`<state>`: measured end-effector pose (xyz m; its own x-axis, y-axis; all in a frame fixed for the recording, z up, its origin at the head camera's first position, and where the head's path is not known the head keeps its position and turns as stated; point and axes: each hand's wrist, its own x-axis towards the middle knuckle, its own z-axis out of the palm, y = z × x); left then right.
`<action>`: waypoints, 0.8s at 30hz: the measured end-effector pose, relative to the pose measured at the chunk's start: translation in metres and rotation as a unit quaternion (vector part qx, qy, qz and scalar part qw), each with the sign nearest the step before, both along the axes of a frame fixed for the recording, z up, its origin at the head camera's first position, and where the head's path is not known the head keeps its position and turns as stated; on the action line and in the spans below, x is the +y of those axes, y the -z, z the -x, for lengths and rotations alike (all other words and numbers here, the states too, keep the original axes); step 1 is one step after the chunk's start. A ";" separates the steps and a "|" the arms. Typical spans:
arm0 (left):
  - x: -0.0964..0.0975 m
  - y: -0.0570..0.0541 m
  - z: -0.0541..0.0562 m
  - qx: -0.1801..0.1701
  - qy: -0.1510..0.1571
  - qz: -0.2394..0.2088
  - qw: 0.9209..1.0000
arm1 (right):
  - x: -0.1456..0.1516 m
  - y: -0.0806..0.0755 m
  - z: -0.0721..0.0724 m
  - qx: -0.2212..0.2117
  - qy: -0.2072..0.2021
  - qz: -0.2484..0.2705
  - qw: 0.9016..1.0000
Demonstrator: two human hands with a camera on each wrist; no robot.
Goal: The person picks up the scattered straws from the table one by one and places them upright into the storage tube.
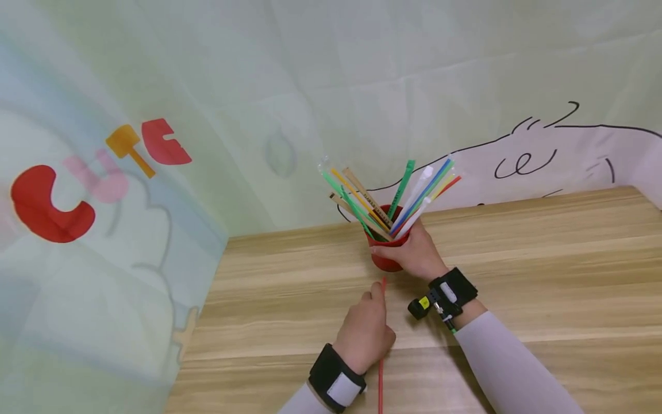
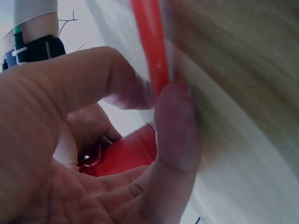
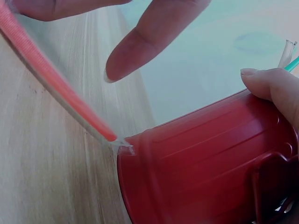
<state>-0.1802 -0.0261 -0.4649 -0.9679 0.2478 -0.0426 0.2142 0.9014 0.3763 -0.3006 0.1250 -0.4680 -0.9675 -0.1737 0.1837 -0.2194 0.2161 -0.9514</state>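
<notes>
A small red bucket stands on the wooden table, full of individually wrapped straws that fan out above its rim in green, yellow, blue, red, white and brown. My right hand grips the bucket's right side, its thumb near the rim. Nearer to me, my left hand pinches a long red straw between thumb and forefinger. This straw points away from me. Its clear wrapper tip overlaps the bucket's base in the right wrist view.
Behind the table hangs a pale printed cloth with line drawings, close behind the bucket. Another printed cloth with coloured letters borders the left side. Both wrists wear black straps.
</notes>
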 end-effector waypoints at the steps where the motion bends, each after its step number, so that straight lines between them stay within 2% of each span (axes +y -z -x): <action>1: -0.001 0.000 0.000 -0.003 -0.002 -0.004 1.000 | 0.000 0.000 0.000 0.000 0.000 0.001 1.000; 8: -0.008 -0.003 -0.001 -0.014 -0.015 -0.039 0.999 | -0.001 -0.001 0.000 -0.005 -0.004 -0.001 1.000; 13: -0.015 -0.011 -0.001 -0.023 -0.019 -0.050 0.998 | 0.000 -0.002 -0.001 -0.011 -0.004 -0.002 1.000; 18: -0.024 -0.019 0.000 -0.044 -0.047 -0.074 0.995 | 0.000 -0.002 -0.001 -0.012 -0.005 -0.005 1.000; 22: -0.035 -0.028 0.002 -0.026 -0.061 -0.095 0.993 | 0.000 -0.002 -0.001 -0.007 -0.006 -0.006 1.000; 24: -0.042 -0.034 0.004 0.000 -0.063 -0.098 0.993 | 0.000 -0.002 -0.001 -0.006 -0.006 -0.007 1.000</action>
<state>-0.1844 -0.0678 -0.4311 -0.9918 0.1279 -0.0048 0.1044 0.8303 0.5475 -0.2999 0.1246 -0.4660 -0.9676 -0.1877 0.1688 -0.2100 0.2272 -0.9509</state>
